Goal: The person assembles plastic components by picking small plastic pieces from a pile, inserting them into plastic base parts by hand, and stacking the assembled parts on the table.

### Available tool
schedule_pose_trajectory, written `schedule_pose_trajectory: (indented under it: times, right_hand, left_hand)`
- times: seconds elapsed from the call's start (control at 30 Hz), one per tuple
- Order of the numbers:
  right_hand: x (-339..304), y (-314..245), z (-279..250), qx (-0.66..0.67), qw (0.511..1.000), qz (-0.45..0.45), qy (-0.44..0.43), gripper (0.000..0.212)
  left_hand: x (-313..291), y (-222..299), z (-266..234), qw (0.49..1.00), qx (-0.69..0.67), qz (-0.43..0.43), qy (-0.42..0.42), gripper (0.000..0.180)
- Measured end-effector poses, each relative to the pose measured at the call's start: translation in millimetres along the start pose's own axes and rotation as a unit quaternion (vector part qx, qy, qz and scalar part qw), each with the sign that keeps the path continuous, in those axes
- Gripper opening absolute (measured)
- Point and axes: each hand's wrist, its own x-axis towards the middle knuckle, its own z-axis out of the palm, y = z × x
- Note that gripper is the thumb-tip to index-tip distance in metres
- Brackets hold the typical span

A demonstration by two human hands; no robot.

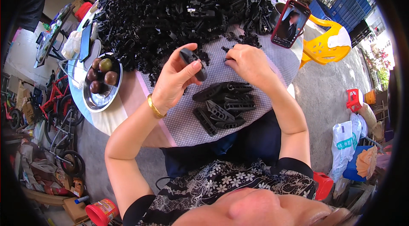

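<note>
Between the thumb and fingers of my left hand (172, 74) is an oblong black plastic part (195, 65), held up over the table. My right hand (251, 66) is closed in a pinch at the near edge of the pile; a tiny dark piece (225, 60) shows at its fingertips, mostly hidden. Beyond both hands rises a big heap of small black plastic parts (170, 17). On the dotted tablecloth (183, 126) close to me lies a group of larger black plastic parts (226, 104), some stacked side by side.
A metal dish (99, 106) of round dark fruit stands at the table's left, near a blue phone (85, 40). At the right edge a red-cased phone (291, 23) leans upright, its screen lit. Past it stands a yellow plastic chair (321, 45). Bicycles (64, 128) are on the floor at left.
</note>
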Motion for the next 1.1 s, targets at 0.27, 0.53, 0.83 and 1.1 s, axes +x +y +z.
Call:
schedule_pose_trajectory:
  times: [0.27,0.53,0.83,1.1]
  right_hand:
    - [-8,-25,-15,0.32,0.939,0.035,0.124,0.015]
    - [-16,-44,-15,0.369,0.909,-0.067,0.183,0.009]
    - [-14,-49,-7,0.26,0.916,-0.153,0.266,0.015]
    - [-17,-50,-14,0.324,0.903,-0.108,0.262,0.014]
  left_hand:
    - [-2,-3,8,0.999,-0.036,-0.01,-0.024,0.048]
    - [-4,-3,10,0.998,0.064,0.009,-0.023,0.038]
    - [-6,-3,11,0.995,0.099,0.008,-0.007,0.036]
    - [-7,-2,15,0.996,-0.07,0.025,-0.039,0.046]
